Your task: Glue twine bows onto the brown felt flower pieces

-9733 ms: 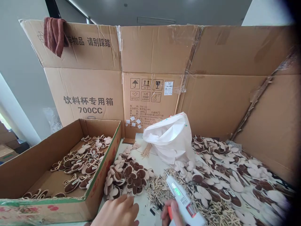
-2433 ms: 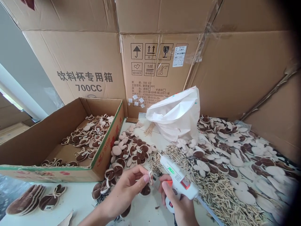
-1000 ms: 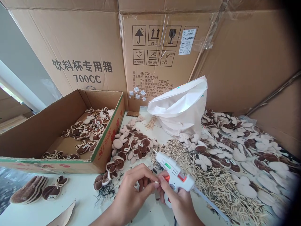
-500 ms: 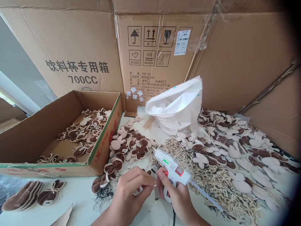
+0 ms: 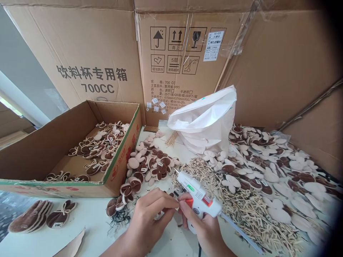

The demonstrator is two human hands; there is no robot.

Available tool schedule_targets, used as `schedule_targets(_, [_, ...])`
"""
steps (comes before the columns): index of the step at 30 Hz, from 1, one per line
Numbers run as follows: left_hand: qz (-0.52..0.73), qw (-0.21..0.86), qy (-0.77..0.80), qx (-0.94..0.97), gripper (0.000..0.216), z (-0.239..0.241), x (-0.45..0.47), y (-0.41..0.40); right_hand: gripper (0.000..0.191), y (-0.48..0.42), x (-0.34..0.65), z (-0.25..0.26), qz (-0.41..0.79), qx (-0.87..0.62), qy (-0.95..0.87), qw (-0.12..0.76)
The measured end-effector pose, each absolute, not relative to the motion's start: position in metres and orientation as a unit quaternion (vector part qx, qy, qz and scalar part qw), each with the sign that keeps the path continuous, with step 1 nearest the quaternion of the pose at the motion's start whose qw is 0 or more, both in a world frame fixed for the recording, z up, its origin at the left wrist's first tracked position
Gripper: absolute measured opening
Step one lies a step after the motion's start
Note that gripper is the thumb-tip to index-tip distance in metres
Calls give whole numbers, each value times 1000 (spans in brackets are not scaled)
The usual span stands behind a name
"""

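Note:
My right hand (image 5: 202, 223) is wrapped round the handle of a white hot glue gun (image 5: 197, 194), whose nozzle points up and left. A clear glue stick (image 5: 241, 232) sticks out of its back end. Close beside it, my left hand (image 5: 154, 216) has thumb and forefinger pinched together, the fingertips almost meeting those of the right. Something tiny and pale shows at the pinch, too small to name. Several brown and cream plush pieces (image 5: 131, 187) lie just beyond the left hand, with black threads (image 5: 119, 217) under them.
On the left stands an open cardboard box (image 5: 109, 185) holding plush pieces with cord bows. Cream cord pieces (image 5: 241, 203) and plush cut-outs (image 5: 276, 210) spread out on the right. A white bag (image 5: 206, 132) stands behind, before tall cardboard walls (image 5: 166, 43). Stacked brown soles (image 5: 30, 216) lie front left.
The view has shifted slightly. My hands have drawn closer together at the fingertips, and the glue gun has tilted a little, its back end lower.

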State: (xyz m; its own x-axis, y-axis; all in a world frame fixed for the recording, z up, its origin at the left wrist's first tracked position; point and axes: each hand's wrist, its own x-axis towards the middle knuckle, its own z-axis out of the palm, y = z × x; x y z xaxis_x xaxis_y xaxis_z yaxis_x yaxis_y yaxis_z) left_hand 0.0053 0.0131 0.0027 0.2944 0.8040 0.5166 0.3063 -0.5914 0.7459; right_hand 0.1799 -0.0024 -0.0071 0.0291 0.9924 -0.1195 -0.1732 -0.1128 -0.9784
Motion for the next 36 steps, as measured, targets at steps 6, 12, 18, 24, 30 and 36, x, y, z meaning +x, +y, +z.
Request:
schedule_targets(6, [463, 262, 352, 770, 24, 2, 5, 13, 34, -2, 181, -9, 573, -485, -416, 513])
schedule_targets(12, [469, 247, 344, 775, 23, 1, 5, 14, 30, 3, 187, -20, 606, -449, -440, 487])
schedule_targets(18, [461, 219, 356, 783, 18, 1, 6, 14, 29, 4, 187, -24, 622, -435, -450, 471])
schedule_targets(24, [440, 167, 335, 816, 17, -6, 3, 14, 34, 0, 185, -24, 584, -469, -489, 446])
schedule_targets(30, [429, 140, 320, 833, 19, -7, 1, 13, 42, -3, 183, -26, 568, -517, -474, 431])
schedule_targets(36, [438, 129, 309, 834, 23, -9, 1, 12, 46, -2, 180, -26, 567, -544, -433, 442])
